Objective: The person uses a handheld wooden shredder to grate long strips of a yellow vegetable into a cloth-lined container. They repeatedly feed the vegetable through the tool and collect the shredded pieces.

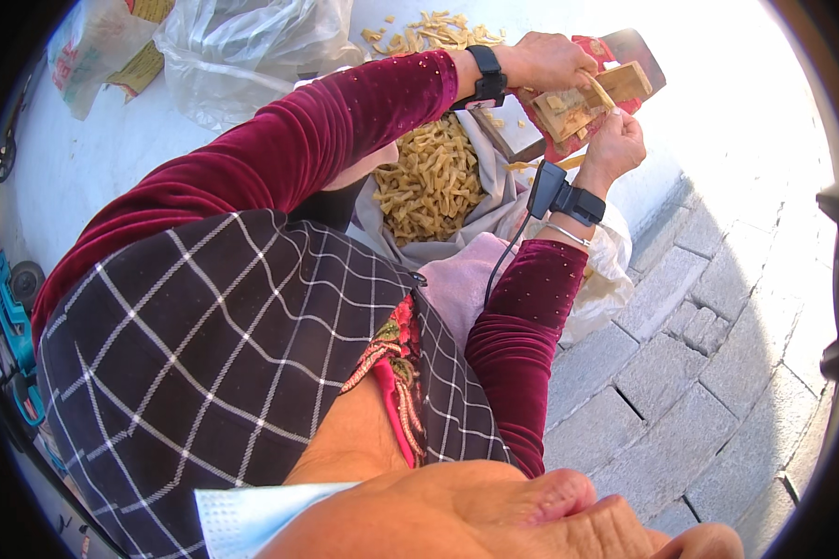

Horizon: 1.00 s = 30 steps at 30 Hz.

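My left hand [549, 63] reaches across at the top and pinches one end of a yellowish strip [602, 92]. The fingertips of my right hand [617, 143] hold its other end, close to the left fingers. Beneath and beside the strip are a small wooden board [563, 124] and a wooden block [624, 78], on red patterned cloth [556, 150]. Small yellowish scraps lie on the board. What the strip is made of cannot be told. Nearer to me, a grey cloth sack [493, 150] stands open, full of short, yellowish twisted pieces [430, 182].
More yellowish pieces [454, 31] are heaped on the white surface [112, 157] at the top. Clear plastic bags [245, 56] lie at the upper left. A pink cloth [461, 279] is by my right forearm. Grey paving [664, 377] spans the lower right.
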Each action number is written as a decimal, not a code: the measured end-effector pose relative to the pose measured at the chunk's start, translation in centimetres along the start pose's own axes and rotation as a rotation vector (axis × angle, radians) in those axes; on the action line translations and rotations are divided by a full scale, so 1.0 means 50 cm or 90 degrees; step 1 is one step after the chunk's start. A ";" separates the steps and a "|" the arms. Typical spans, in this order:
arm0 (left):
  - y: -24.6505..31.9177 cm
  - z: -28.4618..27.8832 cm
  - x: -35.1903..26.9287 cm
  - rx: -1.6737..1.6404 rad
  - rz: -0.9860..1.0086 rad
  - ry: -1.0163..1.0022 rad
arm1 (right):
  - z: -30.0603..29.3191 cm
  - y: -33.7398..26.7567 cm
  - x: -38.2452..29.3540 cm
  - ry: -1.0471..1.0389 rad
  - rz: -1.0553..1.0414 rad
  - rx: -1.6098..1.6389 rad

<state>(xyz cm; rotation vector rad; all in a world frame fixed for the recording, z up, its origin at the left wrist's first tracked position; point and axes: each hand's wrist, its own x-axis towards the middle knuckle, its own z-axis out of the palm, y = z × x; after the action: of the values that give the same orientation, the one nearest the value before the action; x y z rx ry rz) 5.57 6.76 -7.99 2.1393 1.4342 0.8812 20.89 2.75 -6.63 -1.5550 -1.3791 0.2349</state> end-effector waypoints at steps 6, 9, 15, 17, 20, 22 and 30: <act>-0.004 0.012 -0.006 0.003 -0.019 0.005 | 0.011 0.027 0.004 -0.058 0.032 -0.060; -0.001 -0.002 -0.015 0.058 -0.001 -0.011 | 0.008 0.039 0.006 -0.129 0.000 -0.187; 0.010 -0.056 -0.064 0.114 -0.018 -0.208 | -0.032 0.008 -0.011 -0.193 0.181 0.132; 0.025 -0.051 -0.094 0.045 0.010 -0.231 | -0.041 -0.010 -0.032 -0.312 0.285 0.412; 0.055 -0.020 -0.129 -0.231 0.005 -0.120 | -0.032 -0.038 -0.065 -0.459 0.419 0.655; 0.072 -0.001 -0.137 -0.512 -0.084 -0.057 | -0.021 -0.054 -0.083 -0.467 0.463 0.734; 0.022 -0.072 -0.048 -1.294 -0.160 0.095 | -0.030 -0.086 -0.086 -0.647 0.436 0.659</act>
<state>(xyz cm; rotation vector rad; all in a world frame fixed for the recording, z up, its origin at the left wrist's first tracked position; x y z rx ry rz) 3.11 4.12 -5.36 0.3212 0.2000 1.3638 17.80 -2.30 -4.60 -0.8931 -0.9873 2.0100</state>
